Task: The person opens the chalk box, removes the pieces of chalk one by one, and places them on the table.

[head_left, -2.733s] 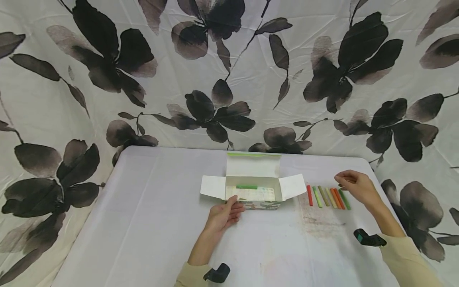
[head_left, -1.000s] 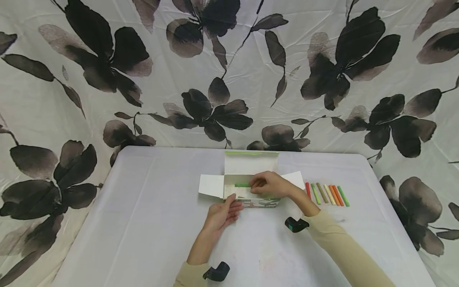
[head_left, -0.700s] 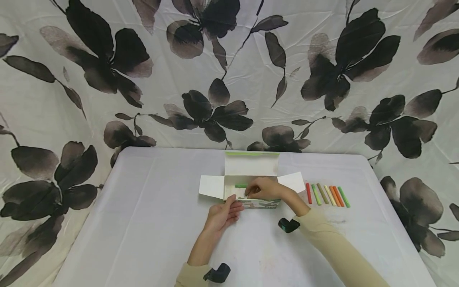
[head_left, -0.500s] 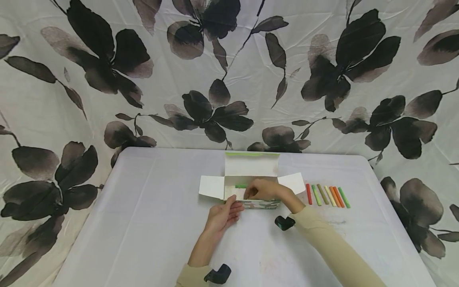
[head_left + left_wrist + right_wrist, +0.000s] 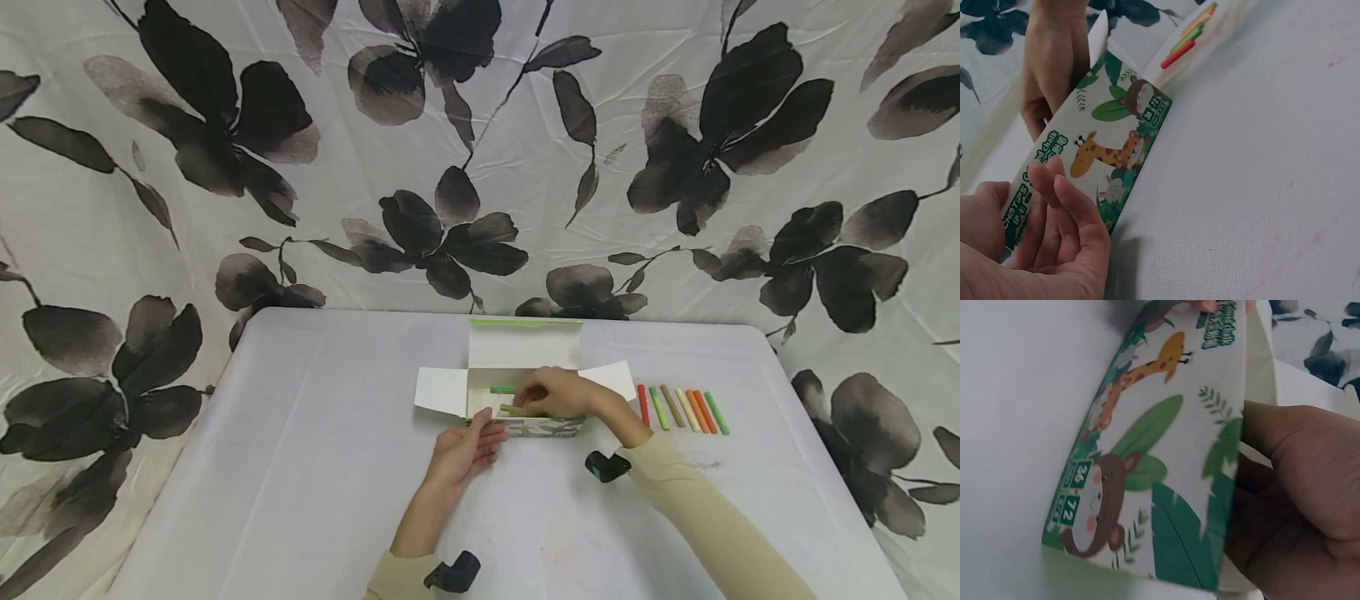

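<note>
An open chalk box (image 5: pixel 546 427) printed with a giraffe and leaves stands on the table, its lid and side flaps spread. My left hand (image 5: pixel 467 452) holds the box's front wall near its left end, thumb at the rim and fingers outside. Inside the box, my right hand (image 5: pixel 555 393) pinches an olive-green chalk stick (image 5: pixel 511 409), one end showing past the fingertips. A green chalk stick (image 5: pixel 502 390) lies farther back in the box. In the right wrist view the printed wall of the box (image 5: pixel 1147 444) hides the right fingertips.
Right of the box, several chalk sticks lie in a row, from a red one (image 5: pixel 643 405) to a green one (image 5: pixel 717 412). Faint chalk smudges (image 5: pixel 701 463) mark the white tabletop. A floral cloth (image 5: pixel 450 100) hangs behind the table.
My right hand came from the row's right end into the box, moved left, then drew slightly back right. An olive-green chalk stick now shows at its fingertips. My left hand stays at the box.
</note>
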